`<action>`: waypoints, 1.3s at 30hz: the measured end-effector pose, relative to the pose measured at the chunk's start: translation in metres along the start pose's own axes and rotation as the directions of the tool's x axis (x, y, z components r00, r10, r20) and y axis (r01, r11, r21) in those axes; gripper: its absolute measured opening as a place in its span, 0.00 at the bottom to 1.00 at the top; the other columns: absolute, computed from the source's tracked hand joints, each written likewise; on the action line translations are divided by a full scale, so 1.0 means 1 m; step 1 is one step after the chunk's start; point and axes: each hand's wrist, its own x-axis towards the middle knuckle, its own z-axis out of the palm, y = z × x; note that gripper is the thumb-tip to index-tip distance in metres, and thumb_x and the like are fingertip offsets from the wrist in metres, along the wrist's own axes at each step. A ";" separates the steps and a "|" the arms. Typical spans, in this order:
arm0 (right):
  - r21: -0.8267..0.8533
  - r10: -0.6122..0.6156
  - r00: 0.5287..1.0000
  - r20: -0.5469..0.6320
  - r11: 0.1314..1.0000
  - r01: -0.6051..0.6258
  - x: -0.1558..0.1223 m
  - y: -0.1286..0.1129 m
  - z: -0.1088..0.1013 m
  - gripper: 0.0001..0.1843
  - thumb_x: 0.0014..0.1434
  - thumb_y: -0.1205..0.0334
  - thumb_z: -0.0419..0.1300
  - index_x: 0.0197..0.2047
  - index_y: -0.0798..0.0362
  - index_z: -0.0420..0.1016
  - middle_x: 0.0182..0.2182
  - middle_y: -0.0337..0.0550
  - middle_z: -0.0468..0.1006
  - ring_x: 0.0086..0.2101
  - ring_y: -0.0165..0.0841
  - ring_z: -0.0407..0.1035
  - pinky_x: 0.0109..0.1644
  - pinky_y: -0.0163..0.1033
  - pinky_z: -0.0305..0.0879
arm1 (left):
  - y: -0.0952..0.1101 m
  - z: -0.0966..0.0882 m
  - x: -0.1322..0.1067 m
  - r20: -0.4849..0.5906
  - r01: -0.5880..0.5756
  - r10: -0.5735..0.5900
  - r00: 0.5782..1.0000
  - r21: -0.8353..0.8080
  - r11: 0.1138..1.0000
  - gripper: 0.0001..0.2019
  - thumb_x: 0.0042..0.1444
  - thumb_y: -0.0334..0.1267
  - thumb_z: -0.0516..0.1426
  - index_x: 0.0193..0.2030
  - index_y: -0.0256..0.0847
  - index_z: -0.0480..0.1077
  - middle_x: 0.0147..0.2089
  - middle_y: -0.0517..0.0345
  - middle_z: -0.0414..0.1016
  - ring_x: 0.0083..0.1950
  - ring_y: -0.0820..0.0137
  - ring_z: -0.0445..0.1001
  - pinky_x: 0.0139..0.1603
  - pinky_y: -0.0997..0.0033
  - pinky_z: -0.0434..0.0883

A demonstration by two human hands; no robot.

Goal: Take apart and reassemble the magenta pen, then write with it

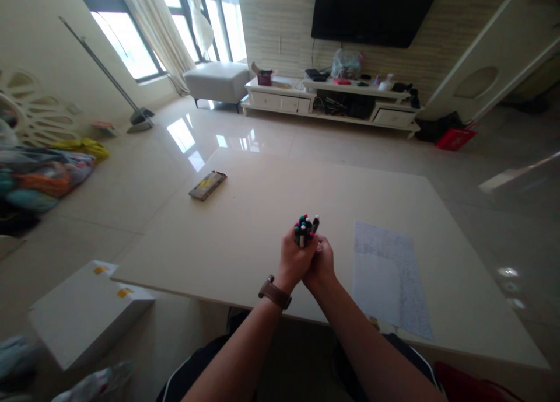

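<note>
Left hand [293, 261] clenched round pens [301, 231] over counter [249, 238]; right hand [324, 263] against it, can't tell its grip. Sheet [387, 279], 4 o'clock from pens: writing illegible. Flat box [207, 186], 10 o'clock.

A broad brown wristband [275, 292] circles the left wrist [285, 280]; both forearms [251, 341] are bare. White-piped dark legwear [199, 356] shows at the near edge.

In the hands [295, 256], black pens [301, 233] show green, blue, red and white ends. The watch strap [275, 294] nearby is brown, the table [258, 233] beneath cream. Right of them, grey lines pattern whitish paper [380, 273].
</note>
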 end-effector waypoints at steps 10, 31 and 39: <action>-0.424 -0.010 0.988 -0.154 0.904 -0.057 -0.002 0.001 -0.014 0.04 0.50 0.62 0.60 0.32 0.49 0.75 0.44 0.40 0.78 0.46 0.36 0.68 0.42 0.38 0.66 | -0.032 -0.090 0.048 -0.241 0.391 -0.340 0.909 0.214 0.895 0.15 0.49 0.40 0.58 0.43 0.37 0.69 0.27 0.59 0.71 0.22 0.74 0.69 0.24 0.75 0.68; -0.665 0.054 0.998 0.024 0.746 -0.024 -0.005 -0.010 -0.010 0.04 0.46 0.60 0.60 0.27 0.50 0.74 0.38 0.43 0.77 0.43 0.38 0.66 0.40 0.39 0.60 | -0.077 -0.222 0.047 -0.397 0.426 -0.189 0.898 0.891 0.154 0.27 0.58 0.46 0.56 0.62 0.40 0.59 0.62 0.35 0.63 0.64 0.47 0.62 0.59 0.46 0.65; -0.690 0.051 0.997 0.064 0.724 0.007 -0.005 -0.010 -0.009 0.04 0.47 0.59 0.60 0.27 0.50 0.74 0.37 0.44 0.78 0.42 0.39 0.67 0.39 0.39 0.60 | -0.068 -0.229 0.044 -0.355 0.406 -0.332 0.874 0.909 0.098 0.43 0.50 0.53 0.60 0.70 0.42 0.49 0.66 0.36 0.58 0.67 0.46 0.56 0.62 0.45 0.62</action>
